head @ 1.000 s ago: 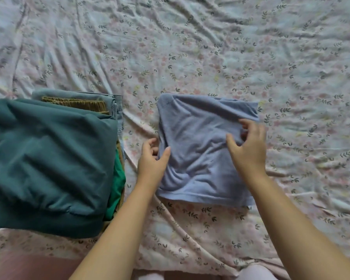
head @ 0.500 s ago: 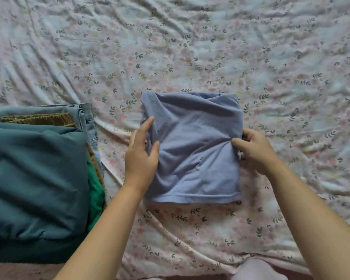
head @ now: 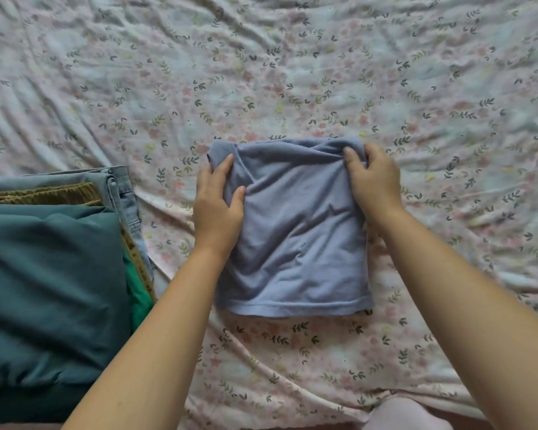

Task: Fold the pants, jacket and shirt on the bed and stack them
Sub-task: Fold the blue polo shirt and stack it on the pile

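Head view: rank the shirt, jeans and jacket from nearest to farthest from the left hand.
1. Shirt: the left hand holds its left edge.
2. Jeans: just left of the hand, sticking out beneath the jacket.
3. Jacket: farther left, lying over the jeans.

Seen only as two forearms and two hands, cut off by the lower frame edge. Left forearm (head: 156, 336) and right forearm (head: 466, 290) bare along their whole visible length. Left hand (head: 218, 212) and right hand (head: 375, 181) bare as well, with short, rounded thumbnails. Low down near the right forearm, a rounded patch of pale pink cloth (head: 407, 414), possibly clothing; hard to tell.
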`<state>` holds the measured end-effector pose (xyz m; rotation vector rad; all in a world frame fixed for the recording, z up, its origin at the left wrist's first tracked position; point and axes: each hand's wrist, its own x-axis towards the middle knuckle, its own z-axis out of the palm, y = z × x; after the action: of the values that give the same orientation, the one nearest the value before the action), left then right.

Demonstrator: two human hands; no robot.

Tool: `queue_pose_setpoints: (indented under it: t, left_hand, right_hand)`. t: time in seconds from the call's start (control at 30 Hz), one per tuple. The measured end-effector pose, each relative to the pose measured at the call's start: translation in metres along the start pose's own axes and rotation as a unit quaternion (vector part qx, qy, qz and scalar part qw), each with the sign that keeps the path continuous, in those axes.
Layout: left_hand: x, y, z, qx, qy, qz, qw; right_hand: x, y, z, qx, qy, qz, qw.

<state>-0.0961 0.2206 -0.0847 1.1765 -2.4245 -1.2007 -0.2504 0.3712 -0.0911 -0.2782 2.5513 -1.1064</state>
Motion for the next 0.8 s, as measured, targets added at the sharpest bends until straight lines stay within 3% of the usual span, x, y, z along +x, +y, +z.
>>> queue_pose_setpoints:
  t: [0.13,0.2,0.27,0.33,0.4,0.5,0.6,0.7,0.8]
  left_hand:
    - [-0.001,-0.003,0.002,-0.012,-0.018,-0.023,1.000]
    - [-0.008,-0.001,-0.001,-0.046,-0.019,-0.057,0.997]
    - [-0.020,0.000,-0.004,0.004,0.004,-0.051,0.999]
    - [-0.034,0.000,-0.002,0.102,0.067,0.018,0.992]
    - [-0.043,0.000,0.010,0.132,0.093,0.101,0.982]
    - [-0.046,-0.005,0.032,0.145,0.023,0.137,0.980]
    - [-0.047,-0.026,0.041,0.271,-0.045,0.155,0.949]
    - [-0.053,-0.040,0.030,0.263,-0.033,0.107,0.958]
    - [-0.064,-0.040,0.011,0.193,-0.007,0.042,0.980]
  right_hand:
    - [0.013,0.021,-0.005,0.008,-0.014,0.064,0.998]
    - [0.013,0.019,-0.007,0.029,0.013,0.085,0.996]
    - [-0.001,0.010,-0.007,0.007,0.061,0.083,0.995]
    - [-0.027,0.002,0.002,-0.103,0.117,0.002,0.988]
    - [-0.061,-0.004,0.027,-0.173,0.082,-0.131,0.973]
    - [-0.094,0.007,0.063,-0.272,-0.027,-0.266,0.924]
    - [-0.095,0.042,0.055,-0.380,-0.073,-0.278,0.879]
    - [-0.087,0.071,0.021,-0.395,-0.070,-0.210,0.892]
    - [-0.087,0.076,-0.008,-0.294,-0.056,-0.156,0.941]
